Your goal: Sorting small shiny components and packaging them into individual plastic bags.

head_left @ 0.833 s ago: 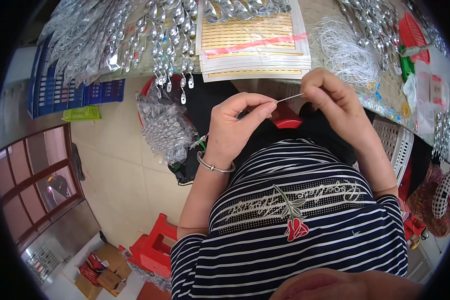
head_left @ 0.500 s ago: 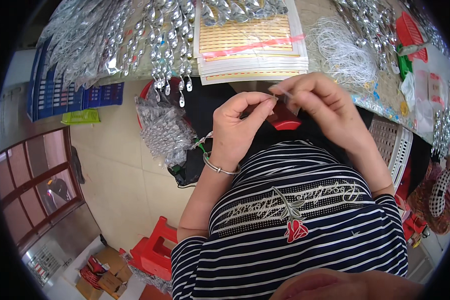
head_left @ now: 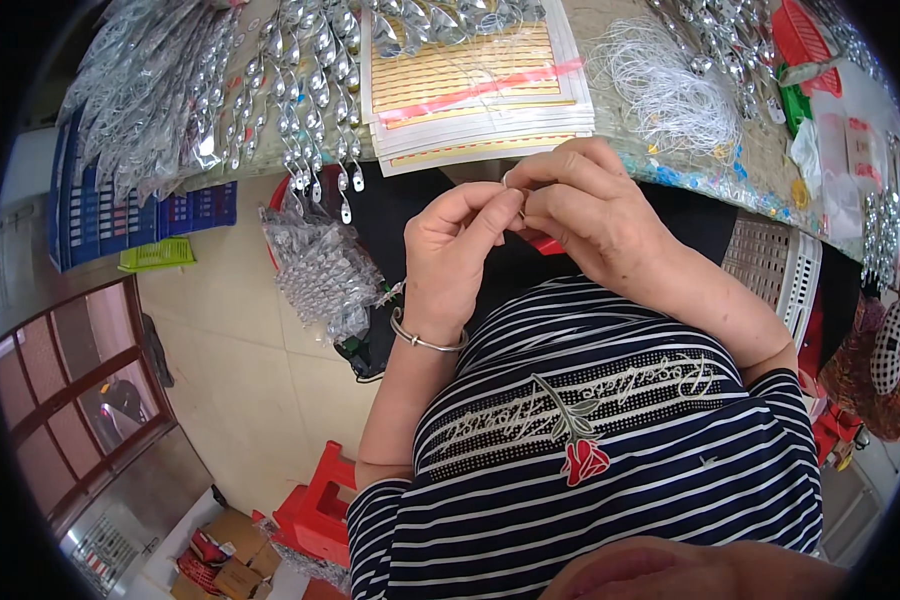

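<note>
Both hands meet in the middle of the frame, just below the near edge of the bench (head_left: 670, 185), close to the person's chest, where small work is easy to see. The left hand (head_left: 455, 255) has its thumb and first finger pinched together on something very small, and its other fingers are curled in. The right hand (head_left: 595, 215) pinches the same spot from the other side, so the fingertips of both hands touch. A small silver piece (head_left: 508, 181) peeks out at the top of the pinch; it is too tiny to tell just what it is, maybe a little ring or hook. A silver bangle (head_left: 425, 340) sits on the left wrist. In the upper middle of the frame, a stack of cards with yellow rows (head_left: 470, 85) lies flat on the bench right in front of the hands, near enough to reach. In the upper left, many shiny silver packets (head_left: 220, 90) lie spread out, and some hang over the edge. A bundle of white string (head_left: 670, 90) lies in the upper right, beside the cards. A bag of more silver pieces (head_left: 320, 270) hangs or rests below the bench at the person's left side. A white basket (head_left: 780, 270) stands at the right.
</note>
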Tool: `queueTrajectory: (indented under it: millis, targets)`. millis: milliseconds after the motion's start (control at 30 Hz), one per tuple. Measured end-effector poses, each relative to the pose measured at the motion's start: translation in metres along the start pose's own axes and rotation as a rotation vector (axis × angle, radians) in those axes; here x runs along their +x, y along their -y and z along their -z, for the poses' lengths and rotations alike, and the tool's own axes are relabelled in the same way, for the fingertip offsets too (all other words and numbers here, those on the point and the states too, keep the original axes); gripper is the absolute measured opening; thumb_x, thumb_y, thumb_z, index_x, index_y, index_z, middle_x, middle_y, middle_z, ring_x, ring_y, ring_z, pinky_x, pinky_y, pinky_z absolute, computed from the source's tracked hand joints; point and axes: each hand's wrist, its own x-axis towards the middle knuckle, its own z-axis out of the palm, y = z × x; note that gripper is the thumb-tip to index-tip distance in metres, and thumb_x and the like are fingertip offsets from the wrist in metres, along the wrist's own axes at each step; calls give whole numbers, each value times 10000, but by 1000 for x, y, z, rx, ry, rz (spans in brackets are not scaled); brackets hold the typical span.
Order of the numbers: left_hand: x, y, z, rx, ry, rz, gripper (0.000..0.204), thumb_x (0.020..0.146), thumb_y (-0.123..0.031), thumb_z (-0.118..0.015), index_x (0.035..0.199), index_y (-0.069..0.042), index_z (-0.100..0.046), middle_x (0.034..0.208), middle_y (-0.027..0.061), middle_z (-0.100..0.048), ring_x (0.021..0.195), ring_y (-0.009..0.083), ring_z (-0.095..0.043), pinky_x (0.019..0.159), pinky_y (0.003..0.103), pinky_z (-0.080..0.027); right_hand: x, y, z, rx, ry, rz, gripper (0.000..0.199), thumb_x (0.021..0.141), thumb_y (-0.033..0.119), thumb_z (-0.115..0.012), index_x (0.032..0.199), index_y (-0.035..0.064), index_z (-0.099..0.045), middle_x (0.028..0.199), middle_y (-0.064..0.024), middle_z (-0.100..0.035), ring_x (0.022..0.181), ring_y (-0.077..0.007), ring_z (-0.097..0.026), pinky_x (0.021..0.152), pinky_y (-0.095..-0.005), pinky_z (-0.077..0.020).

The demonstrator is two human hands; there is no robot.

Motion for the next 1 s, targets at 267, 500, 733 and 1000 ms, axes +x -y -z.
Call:
queueTrajectory:
  millis: [267,500,733,1000]
  targets:
    - [-3,-3,-2,105,-4,-88,109,903,-90,-633,934,6,-673,807,21,-640,707,56,-522,640,185,-399,-1,-7,1,238,-39,-238,63,882,59,-601,885,16,-554,975,-92,-533,934,-248,-528,840,-313,-435]
    - [-1,-1,-1,145,40,-95,119,903,-119,-653,927,-5,-676,769,0,-630,687,43,-536,620,185,-420,0,-18,-3,425,62,-401,86,935,77,-547,888,5,-546,938,-63,-525,907,-178,-519,836,-293,-434]
    - [0,-3,-1,40,47,34,115,890,-114,-648,886,-4,-681,840,42,-675,683,59,-547,627,191,-412,5,-19,-7,486,-4,-347,97,938,95,-562,882,17,-577,939,-41,-522,875,-129,-511,799,-261,-442]
    - [0,-4,-2,-32,-2,63,99,872,-85,-653,895,4,-689,830,40,-675,682,56,-546,621,188,-406,7,-18,-9,520,-51,-332,84,924,104,-592,919,36,-641,938,-29,-525,893,-118,-528,798,-245,-453]
